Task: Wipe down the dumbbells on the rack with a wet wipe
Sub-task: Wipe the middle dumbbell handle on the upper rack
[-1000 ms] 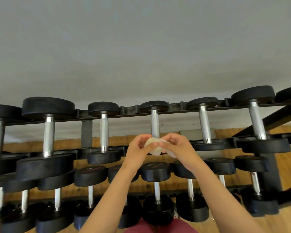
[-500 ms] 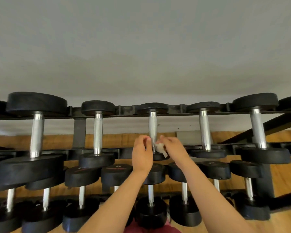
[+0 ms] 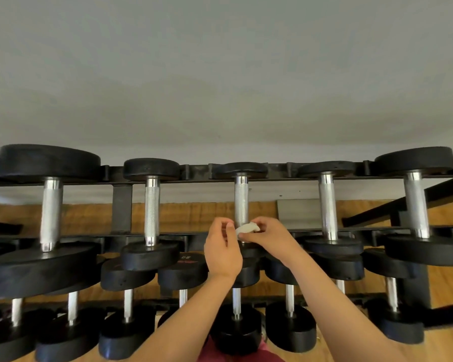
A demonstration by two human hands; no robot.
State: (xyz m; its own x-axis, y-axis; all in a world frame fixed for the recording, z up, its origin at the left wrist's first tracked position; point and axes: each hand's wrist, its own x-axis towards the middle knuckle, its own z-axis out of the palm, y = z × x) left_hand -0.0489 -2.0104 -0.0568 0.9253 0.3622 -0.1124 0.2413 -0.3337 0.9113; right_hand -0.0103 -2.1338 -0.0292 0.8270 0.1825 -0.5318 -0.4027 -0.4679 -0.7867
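Note:
A black rack (image 3: 122, 205) carries two rows of black dumbbells with chrome handles. The middle dumbbell of the top row (image 3: 241, 197) stands straight ahead. A crumpled white wet wipe (image 3: 246, 228) sits against the lower end of its handle. My right hand (image 3: 267, 232) pinches the wipe from the right. My left hand (image 3: 222, 253) has its fingers curled at the left side of the wipe and touches it with the fingertips. The near head of that dumbbell is mostly hidden behind my hands.
More top-row dumbbells stand on either side: a large one (image 3: 50, 212), a smaller one (image 3: 151, 210), and two to the right (image 3: 328, 205) (image 3: 416, 205). The lower row (image 3: 236, 304) lies beneath my forearms. A grey wall rises behind; a wooden floor (image 3: 450, 296) shows below.
Both hands have moved forward from in front of me to the middle top-row dumbbell's handle, carrying the wipe with them. The wipe now lies bunched against the lower end of the handle.

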